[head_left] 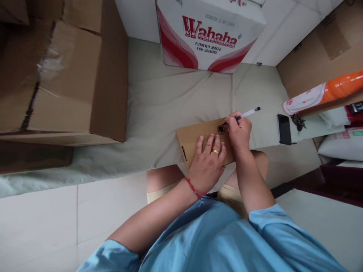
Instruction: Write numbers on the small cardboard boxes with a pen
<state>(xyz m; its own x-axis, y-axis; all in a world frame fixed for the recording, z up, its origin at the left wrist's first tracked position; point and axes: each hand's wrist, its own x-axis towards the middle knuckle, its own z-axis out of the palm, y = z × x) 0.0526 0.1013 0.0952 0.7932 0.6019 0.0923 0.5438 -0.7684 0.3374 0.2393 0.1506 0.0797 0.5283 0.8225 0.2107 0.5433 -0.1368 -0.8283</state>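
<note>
A flat piece of brown cardboard (pixel 188 134) lies in front of me at the edge of the cloth-covered surface. My left hand (pixel 208 162) rests flat on it, fingers spread, with a gold ring on one finger and a red cord at the wrist. In my right hand (pixel 240 132) is a pen (pixel 249 112) with a clear barrel and dark ends. Its tip touches the cardboard beside a dark, roundish drawn mark (pixel 221 129). A short dark slot or line (pixel 184 153) shows near the cardboard's left edge.
A large cardboard box (pixel 109 75) stands at the left. A white and red Wahaha water carton (pixel 210 37) is at the back. Rightward lie a black phone (pixel 284 129), keys (pixel 298 121) and an orange and white bottle (pixel 326 92). Another cardboard box (pixel 312 56) stands behind the bottle.
</note>
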